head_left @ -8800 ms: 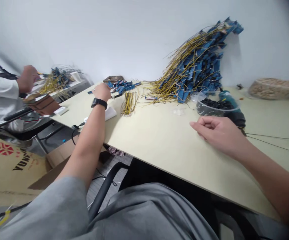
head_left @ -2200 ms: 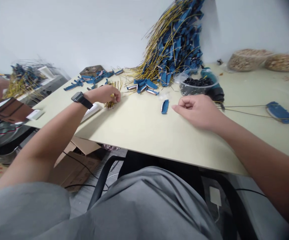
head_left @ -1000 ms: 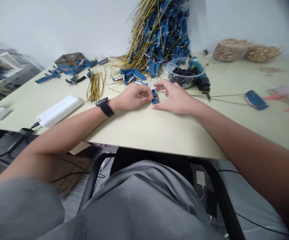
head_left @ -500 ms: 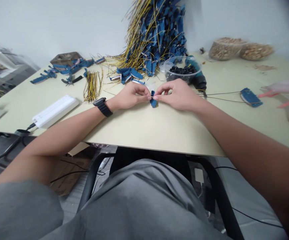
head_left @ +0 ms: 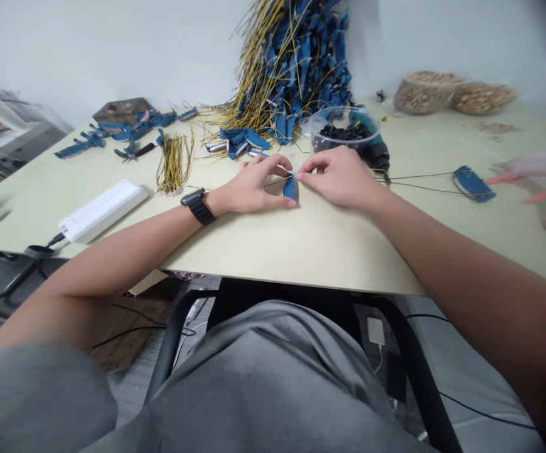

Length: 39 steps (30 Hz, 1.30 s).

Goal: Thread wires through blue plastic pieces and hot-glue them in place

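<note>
Left hand (head_left: pixel 253 186): is resting on the table (head_left: pixel 301 251) with its fingers curling half closed, thumb and forefinger gripping the blue piece (head_left: pixel 290 188) from its left side
Right hand (head_left: pixel 339 178): is lying knuckles up, thumb and forefinger closing in a tight pinch on the top end of the blue piece, the other fingers tucking under
Blue piece: is sitting on the tabletop between the two hands, near the front edge and just in front of the clear bowl (head_left: pixel 343 130)
Yellow wire (head_left: pixel 273 182): is running from under the left hand's fingers to the top of the blue piece; whether it is entering the piece is too small to tell
Watch (head_left: pixel 199 206): is sitting on the left wrist
Behind the hands: a tall heap of blue parts and yellow wires (head_left: pixel 292 63) is leaning against the wall, and the clear bowl is holding small black parts
Left side: a bundle of yellow wires (head_left: pixel 173 165) is lying beside a white power strip (head_left: pixel 103 202)
Right side: a second blue part (head_left: pixel 473 184) is lying well apart, near a pink glue gun (head_left: pixel 544 189)
</note>
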Tool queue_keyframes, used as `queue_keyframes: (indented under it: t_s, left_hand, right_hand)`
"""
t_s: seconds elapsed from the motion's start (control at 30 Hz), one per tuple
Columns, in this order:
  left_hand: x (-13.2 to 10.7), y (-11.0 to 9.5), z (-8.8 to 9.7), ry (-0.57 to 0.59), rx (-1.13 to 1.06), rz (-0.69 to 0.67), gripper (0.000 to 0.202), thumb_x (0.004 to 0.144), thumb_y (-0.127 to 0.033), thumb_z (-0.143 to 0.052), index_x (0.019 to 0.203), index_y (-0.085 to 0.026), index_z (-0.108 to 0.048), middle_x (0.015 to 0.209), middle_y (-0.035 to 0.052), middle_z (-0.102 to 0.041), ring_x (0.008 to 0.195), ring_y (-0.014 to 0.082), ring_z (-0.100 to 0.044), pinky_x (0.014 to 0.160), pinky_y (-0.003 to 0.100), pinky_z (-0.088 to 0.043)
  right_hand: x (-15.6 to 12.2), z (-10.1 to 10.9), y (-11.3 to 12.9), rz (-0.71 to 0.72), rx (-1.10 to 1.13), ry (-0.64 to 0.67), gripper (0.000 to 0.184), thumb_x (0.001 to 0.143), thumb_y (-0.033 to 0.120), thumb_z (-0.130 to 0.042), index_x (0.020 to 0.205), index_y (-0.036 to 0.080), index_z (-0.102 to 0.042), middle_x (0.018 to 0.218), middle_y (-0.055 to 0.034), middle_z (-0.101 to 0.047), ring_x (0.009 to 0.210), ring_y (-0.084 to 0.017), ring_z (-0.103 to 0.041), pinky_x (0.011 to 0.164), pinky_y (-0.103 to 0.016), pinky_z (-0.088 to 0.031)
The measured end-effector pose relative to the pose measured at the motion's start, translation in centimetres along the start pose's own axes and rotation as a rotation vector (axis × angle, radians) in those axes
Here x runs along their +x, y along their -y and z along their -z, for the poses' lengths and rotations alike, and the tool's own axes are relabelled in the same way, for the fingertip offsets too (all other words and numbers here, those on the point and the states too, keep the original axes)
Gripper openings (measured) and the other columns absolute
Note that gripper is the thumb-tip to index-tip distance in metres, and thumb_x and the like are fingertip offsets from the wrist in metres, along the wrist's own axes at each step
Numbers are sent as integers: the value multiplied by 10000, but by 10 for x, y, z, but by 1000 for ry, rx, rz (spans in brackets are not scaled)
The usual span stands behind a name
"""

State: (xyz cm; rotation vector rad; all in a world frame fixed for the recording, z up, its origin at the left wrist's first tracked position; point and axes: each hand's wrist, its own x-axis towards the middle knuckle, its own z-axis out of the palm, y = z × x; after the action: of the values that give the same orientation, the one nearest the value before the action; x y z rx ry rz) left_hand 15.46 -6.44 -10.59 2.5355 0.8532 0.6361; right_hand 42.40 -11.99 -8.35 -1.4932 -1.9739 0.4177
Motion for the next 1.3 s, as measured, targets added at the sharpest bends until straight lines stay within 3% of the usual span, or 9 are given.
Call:
queue_keyframes:
  t_s: [0.2, 0.53, 0.7, 0.93, 1.3]
  left_hand:
    - [-3, -2, 0, -3, 10, -32, 929, 863, -968, -1038, 1462, -306, -782, 1515, 170, -905, 1536, 485, -667, 1366, 759, -449]
    - [-1, 2, -1, -17, 54, -53, 945, 841, -1052, -991, 1422, -322, -840, 1394, 138, -873, 1427, 459, -651, 1337, 692, -447]
    - [-1, 3, 1, -4, 69, -63, 926, 864, -1092, -936, 1373, -321, -867, 1352, 137, -867, 1384, 448, -644, 1313, 698, -461]
    - [-2, 2, 2, -7, 82, -58, 957, 863, -1074, -944, 1446, -320, -860, 1391, 143, -886, 1385, 443, -632, 1313, 677, -458]
    - [0, 7, 3, -20, 83, -81, 999, 841, -1110, -942, 1435, -314, -838, 1381, 155, -864, 1382, 451, -665, 1331, 693, -484]
  right_hand:
    - [3, -4, -7, 27, -29, 0, 282, 1024, 560, -933, 994, 281, -950, 902, -101, -837, 887, -343, -750, 925, -556, -619]
    - [5, -6, -10, 34, -32, 2, 250, 1019, 520, -897, 1021, 280, -966, 890, -101, -843, 901, -348, -749, 913, -551, -619]
    - [2, -5, -4, 35, -67, 2, 169, 1026, 438, -910, 1026, 279, -966, 974, -122, -859, 985, -382, -780, 1015, -589, -621]
    - [-3, -1, -3, 167, -138, 45, 187, 1075, 430, -837, 1004, 311, -963, 1145, -123, -906, 1223, -439, -784, 1192, -635, -584]
    - [-2, -3, -1, 235, -187, 94, 225, 1106, 327, -741, 1056, 299, -959, 1243, -162, -925, 1366, -464, -772, 1280, -665, -569]
